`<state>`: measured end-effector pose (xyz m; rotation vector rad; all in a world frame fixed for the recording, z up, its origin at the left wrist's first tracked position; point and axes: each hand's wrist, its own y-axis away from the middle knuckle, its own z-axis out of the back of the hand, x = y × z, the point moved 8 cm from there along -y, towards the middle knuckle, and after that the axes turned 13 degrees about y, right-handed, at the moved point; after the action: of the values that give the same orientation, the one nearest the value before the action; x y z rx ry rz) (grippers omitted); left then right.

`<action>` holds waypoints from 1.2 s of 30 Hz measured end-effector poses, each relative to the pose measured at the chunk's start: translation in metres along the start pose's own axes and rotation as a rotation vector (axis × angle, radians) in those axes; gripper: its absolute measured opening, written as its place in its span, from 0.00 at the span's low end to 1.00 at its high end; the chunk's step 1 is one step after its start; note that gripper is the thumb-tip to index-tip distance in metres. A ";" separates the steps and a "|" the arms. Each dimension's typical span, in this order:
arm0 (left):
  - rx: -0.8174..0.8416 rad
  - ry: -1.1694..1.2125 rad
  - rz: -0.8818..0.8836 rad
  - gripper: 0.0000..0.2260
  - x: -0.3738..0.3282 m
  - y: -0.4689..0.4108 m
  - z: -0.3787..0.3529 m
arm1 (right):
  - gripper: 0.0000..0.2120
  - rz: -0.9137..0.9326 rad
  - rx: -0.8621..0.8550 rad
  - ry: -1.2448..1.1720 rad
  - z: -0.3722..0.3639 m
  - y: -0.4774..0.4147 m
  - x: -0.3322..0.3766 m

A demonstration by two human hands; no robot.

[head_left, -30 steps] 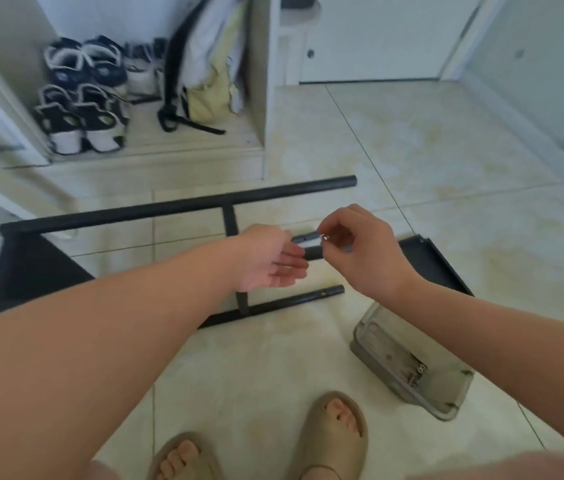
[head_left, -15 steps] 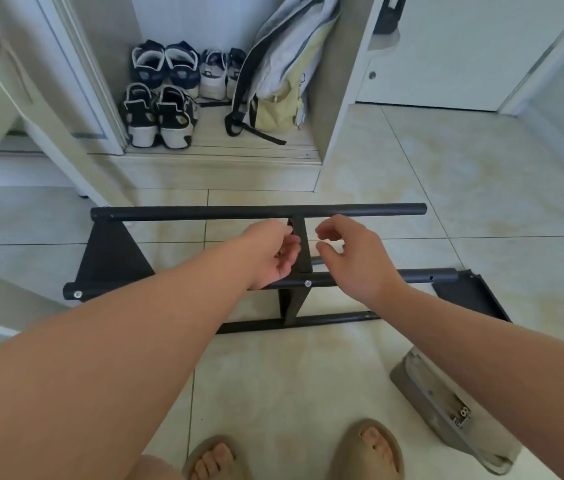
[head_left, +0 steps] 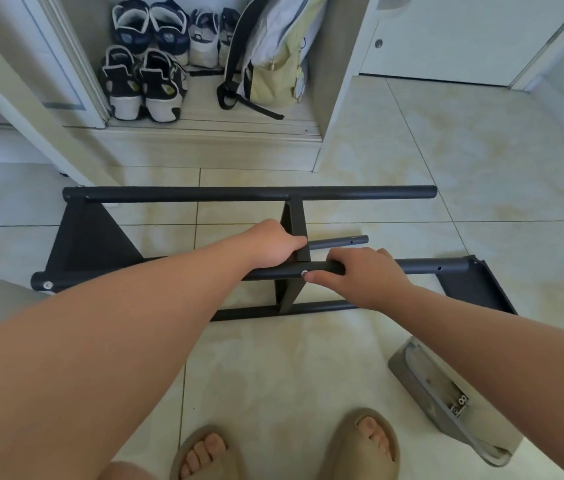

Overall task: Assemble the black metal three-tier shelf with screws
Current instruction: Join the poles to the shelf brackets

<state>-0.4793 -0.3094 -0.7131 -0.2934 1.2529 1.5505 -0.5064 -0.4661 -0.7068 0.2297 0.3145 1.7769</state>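
Right hand (head_left: 367,275) is down on the near pole (head_left: 426,266) now; half a second back it hovered over it with fingers parted. Fingers curl over the pole's top. Thumb tip sits just beside a silver screw (head_left: 304,273) seated in the pole where the middle tier (head_left: 296,223) meets it. Left hand (head_left: 270,244) has closed in against that tier from the left, thumb laid along its edge. Its fingers are tucked under the hand, so what they grip, if anything, cannot be told.

Shelf (head_left: 289,296) lies on its side in the middle of the tiled floor (head_left: 481,150), poles running left to right. Far pole (head_left: 249,194) is uppermost in view, low pole (head_left: 249,311) nearest the feet. Left tier (head_left: 93,244), a black triangle, joins the poles' left ends. A second screw (head_left: 47,285) shows at the near pole's left tip. Right tier (head_left: 474,289) lies at the near pole's right end; whether it is fastened cannot be told. Short pole (head_left: 339,242) pokes out right of the middle tier, between far and near poles, with holes near its end.

Clear plastic box (head_left: 446,393) sits toward the floor's near right corner, small metal parts inside. Two tan sandals (head_left: 367,441) are at the near edge. Along the far edge is a cabinet recess holding sneakers (head_left: 142,81) and a backpack (head_left: 273,53).
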 end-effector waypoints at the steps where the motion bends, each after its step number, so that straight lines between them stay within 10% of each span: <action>1: 0.009 -0.005 0.007 0.21 0.000 0.000 -0.001 | 0.33 0.004 -0.003 -0.002 -0.001 0.001 0.000; 21: 0.203 0.011 0.087 0.18 0.001 0.041 -0.061 | 0.28 -0.035 0.115 -0.048 -0.020 0.065 -0.021; 26: 0.261 0.038 0.230 0.20 0.008 0.039 -0.057 | 0.51 0.230 -0.172 0.028 0.001 0.054 -0.007; 36: 0.307 0.074 0.238 0.19 0.018 0.026 -0.059 | 0.50 0.467 -0.137 0.175 -0.018 0.034 -0.001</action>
<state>-0.5316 -0.3438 -0.7360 -0.0030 1.6071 1.5265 -0.5432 -0.4757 -0.7123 0.0489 0.2764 2.2780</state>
